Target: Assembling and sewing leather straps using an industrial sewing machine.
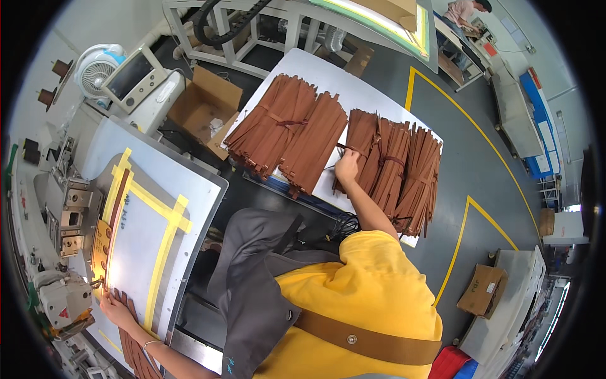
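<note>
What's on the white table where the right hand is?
Bundles of long, flat reddish-brown strips, some tied round, lie on the smooth white table. The person's bare right hand is at one bundle. Whatever's beneath the bundles is covered, so I can't tell.

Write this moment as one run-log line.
left hand: on brown strips, beside sewing machine | right hand: at brown strip bundle, white table | neighbouring bundles: both sides

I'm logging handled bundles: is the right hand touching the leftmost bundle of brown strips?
Apart. The head view shows another bundle lying between the right hand and the leftmost bundle.
</note>
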Action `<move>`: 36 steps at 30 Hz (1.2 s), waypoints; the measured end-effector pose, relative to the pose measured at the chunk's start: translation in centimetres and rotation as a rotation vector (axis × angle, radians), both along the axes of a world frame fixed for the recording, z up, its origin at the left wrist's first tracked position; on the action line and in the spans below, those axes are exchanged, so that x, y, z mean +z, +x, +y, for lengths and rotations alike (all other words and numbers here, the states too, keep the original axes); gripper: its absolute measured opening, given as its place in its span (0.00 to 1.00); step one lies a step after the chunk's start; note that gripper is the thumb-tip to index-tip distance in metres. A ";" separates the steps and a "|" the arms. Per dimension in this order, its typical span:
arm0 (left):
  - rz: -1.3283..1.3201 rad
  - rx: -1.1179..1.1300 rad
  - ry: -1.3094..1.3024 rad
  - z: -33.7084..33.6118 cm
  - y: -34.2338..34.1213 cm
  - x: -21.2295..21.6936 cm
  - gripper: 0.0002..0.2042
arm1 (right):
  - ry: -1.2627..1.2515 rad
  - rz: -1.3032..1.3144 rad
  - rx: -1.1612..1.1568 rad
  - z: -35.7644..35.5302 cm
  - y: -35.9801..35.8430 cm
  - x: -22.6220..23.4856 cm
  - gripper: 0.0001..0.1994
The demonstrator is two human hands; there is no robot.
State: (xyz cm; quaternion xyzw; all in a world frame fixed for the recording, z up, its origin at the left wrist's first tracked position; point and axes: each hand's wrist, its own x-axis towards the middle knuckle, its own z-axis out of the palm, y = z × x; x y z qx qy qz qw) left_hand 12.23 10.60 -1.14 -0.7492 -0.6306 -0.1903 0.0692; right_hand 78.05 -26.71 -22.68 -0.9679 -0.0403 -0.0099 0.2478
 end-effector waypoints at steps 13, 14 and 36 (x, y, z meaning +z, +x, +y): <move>-0.031 -0.035 0.021 0.3 0.5 -0.2 0.05 | 0.282 0.673 0.102 -4.0 10.8 1.7 0.08; -0.047 -0.024 0.000 -0.2 0.7 0.3 0.05 | 0.474 0.674 0.038 -3.4 10.9 3.1 0.08; -0.455 0.015 -0.096 -1.2 -0.4 0.1 0.07 | 1.231 -0.337 0.131 0.5 11.8 31.9 0.10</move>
